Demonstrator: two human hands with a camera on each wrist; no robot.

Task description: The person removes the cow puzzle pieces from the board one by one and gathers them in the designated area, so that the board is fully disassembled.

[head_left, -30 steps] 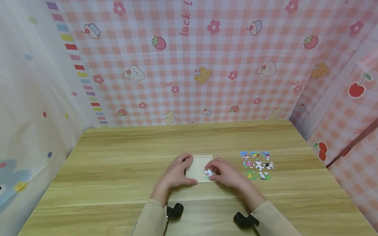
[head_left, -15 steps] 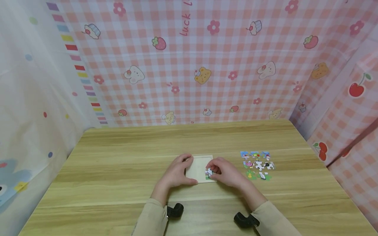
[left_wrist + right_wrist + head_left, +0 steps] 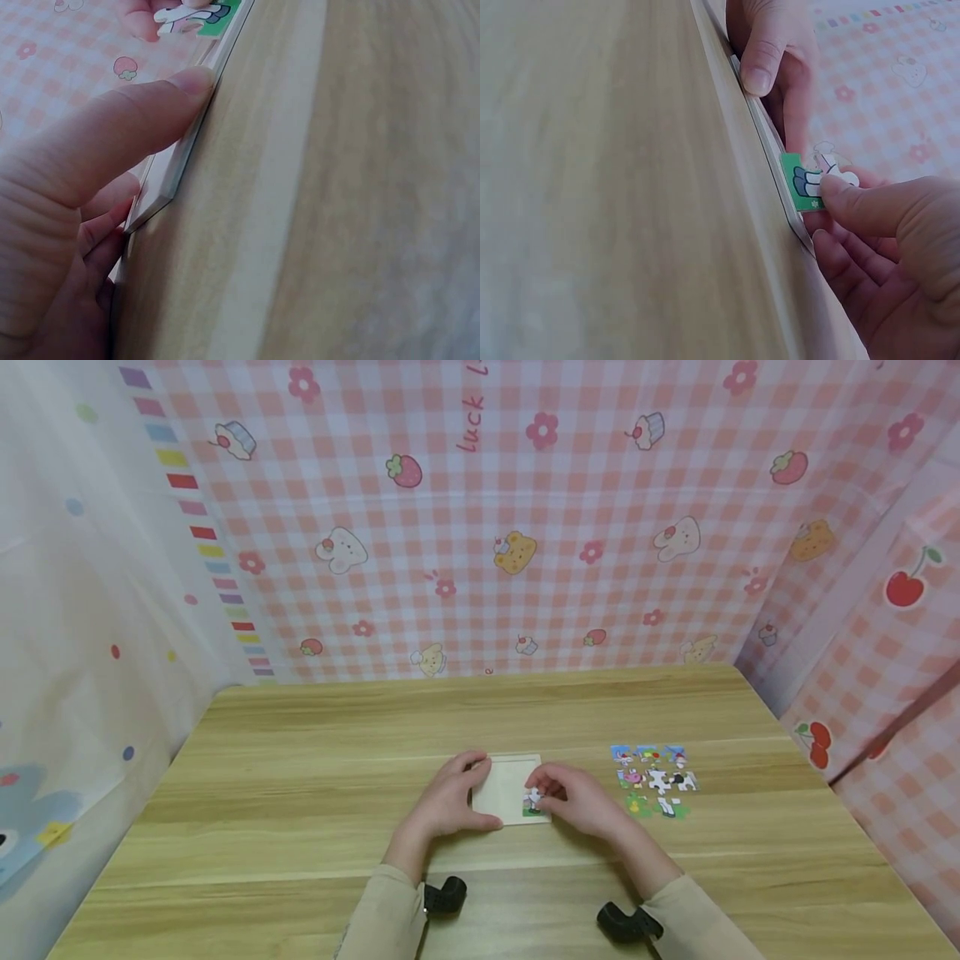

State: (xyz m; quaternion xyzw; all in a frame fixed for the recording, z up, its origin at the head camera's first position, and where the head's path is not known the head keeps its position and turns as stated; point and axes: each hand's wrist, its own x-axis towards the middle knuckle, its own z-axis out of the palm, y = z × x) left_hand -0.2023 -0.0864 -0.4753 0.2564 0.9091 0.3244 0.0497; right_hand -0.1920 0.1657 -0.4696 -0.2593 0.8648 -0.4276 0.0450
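A shallow light-wood puzzle tray (image 3: 498, 792) lies flat on the table in the head view. My left hand (image 3: 450, 797) grips its left side, thumb at the near edge and fingers at the far left corner. Over the tray's near right corner, my right hand (image 3: 573, 797) pinches a jigsaw piece (image 3: 532, 803) between thumb and fingers. Green ground and a white figure's dark shoes show on that piece (image 3: 810, 187) in the right wrist view. The left wrist view catches my left thumb (image 3: 142, 112) on the tray's rim. Fingers partly cover the piece's upper part.
Several loose jigsaw pieces (image 3: 660, 781) lie in rough rows on the wooden table (image 3: 337, 760), right of my right hand. Black wrist mounts (image 3: 626, 920) sit at both cuffs. A pink checked curtain (image 3: 480, 527) hangs behind the table.
The jigsaw piece has turned in my right fingers, so its green edge now faces me. My right hand has shifted slightly right; the left hand and tray stay put.
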